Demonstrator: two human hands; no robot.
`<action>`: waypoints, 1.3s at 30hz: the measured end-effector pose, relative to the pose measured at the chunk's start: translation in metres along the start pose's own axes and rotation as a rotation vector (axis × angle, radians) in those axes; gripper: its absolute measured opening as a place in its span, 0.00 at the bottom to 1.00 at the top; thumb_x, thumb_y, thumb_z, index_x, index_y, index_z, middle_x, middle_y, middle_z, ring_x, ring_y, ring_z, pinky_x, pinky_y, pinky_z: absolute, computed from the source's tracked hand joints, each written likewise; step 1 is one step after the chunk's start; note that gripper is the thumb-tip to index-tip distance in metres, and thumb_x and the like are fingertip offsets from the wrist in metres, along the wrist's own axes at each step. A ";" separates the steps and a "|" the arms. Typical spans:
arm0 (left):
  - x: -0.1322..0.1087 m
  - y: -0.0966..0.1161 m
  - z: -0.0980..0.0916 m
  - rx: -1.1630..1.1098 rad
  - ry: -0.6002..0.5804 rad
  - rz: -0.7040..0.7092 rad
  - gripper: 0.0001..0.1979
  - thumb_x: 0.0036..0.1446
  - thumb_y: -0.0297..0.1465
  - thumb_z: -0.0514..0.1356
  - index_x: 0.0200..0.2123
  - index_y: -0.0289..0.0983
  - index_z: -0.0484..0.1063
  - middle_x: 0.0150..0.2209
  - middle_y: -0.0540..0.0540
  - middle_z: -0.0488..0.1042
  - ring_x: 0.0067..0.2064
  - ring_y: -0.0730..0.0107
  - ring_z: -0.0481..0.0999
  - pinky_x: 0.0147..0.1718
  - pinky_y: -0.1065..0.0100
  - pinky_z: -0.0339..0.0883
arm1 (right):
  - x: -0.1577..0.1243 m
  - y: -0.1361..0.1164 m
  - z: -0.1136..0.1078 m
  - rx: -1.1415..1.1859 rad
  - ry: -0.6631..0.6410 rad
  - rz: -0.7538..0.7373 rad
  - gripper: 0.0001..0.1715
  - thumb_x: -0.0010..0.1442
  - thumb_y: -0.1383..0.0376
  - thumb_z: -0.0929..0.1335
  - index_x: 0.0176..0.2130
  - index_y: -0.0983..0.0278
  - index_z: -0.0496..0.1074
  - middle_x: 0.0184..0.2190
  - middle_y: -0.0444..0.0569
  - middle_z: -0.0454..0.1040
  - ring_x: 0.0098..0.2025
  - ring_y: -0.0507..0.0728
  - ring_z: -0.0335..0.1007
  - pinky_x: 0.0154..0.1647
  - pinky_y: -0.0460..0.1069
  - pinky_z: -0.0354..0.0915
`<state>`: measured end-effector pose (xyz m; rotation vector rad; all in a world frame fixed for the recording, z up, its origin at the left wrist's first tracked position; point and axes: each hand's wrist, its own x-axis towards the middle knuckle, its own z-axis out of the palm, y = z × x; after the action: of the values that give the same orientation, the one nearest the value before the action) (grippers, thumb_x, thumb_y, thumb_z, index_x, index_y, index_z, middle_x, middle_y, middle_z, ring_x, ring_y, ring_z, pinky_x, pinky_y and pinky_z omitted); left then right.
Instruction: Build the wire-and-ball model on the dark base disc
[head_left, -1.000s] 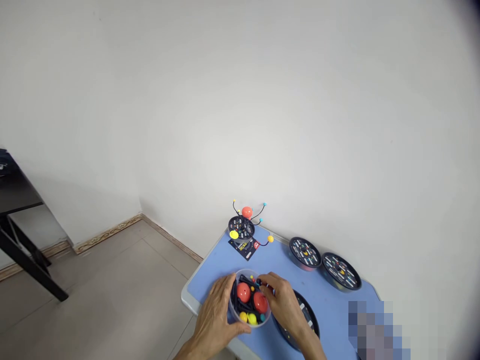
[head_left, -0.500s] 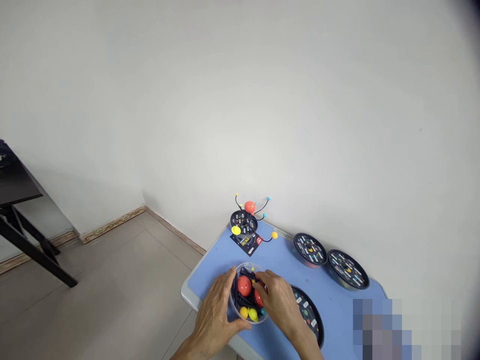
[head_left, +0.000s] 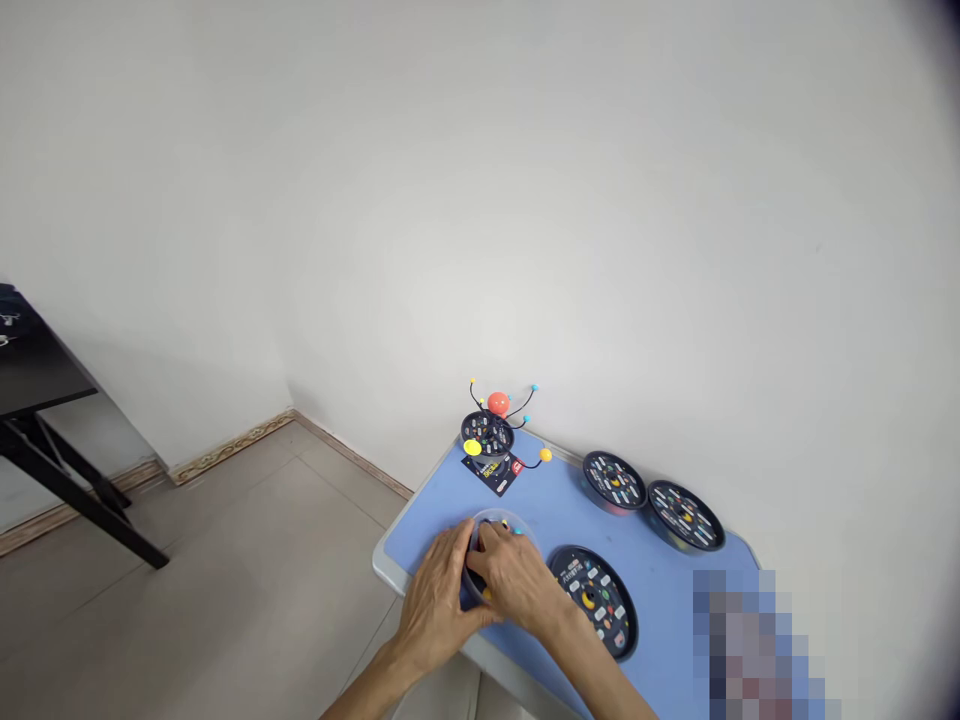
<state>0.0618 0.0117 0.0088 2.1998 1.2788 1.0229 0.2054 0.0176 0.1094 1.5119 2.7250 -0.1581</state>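
A clear round plastic tub (head_left: pixel 525 526) stands near the table's left front edge, holding dark sticks and coloured balls. My left hand (head_left: pixel 437 602) is wrapped round its left side, thumb along the near side. Inside the tub, the bent fingers of my right hand (head_left: pixel 517 582) are among the parts; what they pinch, if anything, is hidden. To the right of this hand lies a black round base (head_left: pixel 596 600) printed with planets. Most of the tub's contents are covered by my hands.
At the back left of the blue table (head_left: pixel 667 625) stands a planet model (head_left: pixel 499 404) with a red ball and curved arms, beside a dark printed card (head_left: pixel 501 480). Two more round bases (head_left: pixel 615 480) stand by the wall. A black table (head_left: pixel 45 375) is at far left.
My right hand has moved left and deeper into the tub, covering the red balls. More of the near black base shows now. The view has shifted slightly.
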 end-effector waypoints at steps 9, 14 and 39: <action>0.001 0.004 -0.004 -0.012 0.018 0.015 0.52 0.45 0.33 0.70 0.68 0.43 0.45 0.63 0.37 0.65 0.63 0.47 0.64 0.59 0.45 0.62 | -0.020 0.011 0.000 0.211 0.294 0.089 0.16 0.63 0.74 0.61 0.37 0.61 0.75 0.35 0.49 0.71 0.35 0.55 0.67 0.33 0.47 0.60; 0.002 0.003 -0.006 -0.020 0.024 0.031 0.50 0.46 0.32 0.69 0.68 0.44 0.46 0.64 0.39 0.64 0.63 0.47 0.64 0.59 0.46 0.61 | -0.036 0.013 -0.001 0.605 0.546 0.167 0.12 0.62 0.68 0.63 0.34 0.60 0.75 0.36 0.49 0.73 0.38 0.56 0.68 0.41 0.49 0.63; 0.005 -0.010 -0.004 0.003 0.065 0.102 0.40 0.55 0.38 0.63 0.67 0.44 0.49 0.66 0.39 0.60 0.66 0.52 0.60 0.61 0.51 0.61 | -0.153 0.016 0.027 1.572 0.894 0.641 0.20 0.46 0.49 0.76 0.29 0.62 0.77 0.27 0.48 0.77 0.33 0.58 0.68 0.40 0.51 0.63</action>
<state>0.0544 0.0213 0.0071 2.2713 1.2072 1.1400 0.2996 -0.1060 0.0919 3.1950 1.9928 -2.5107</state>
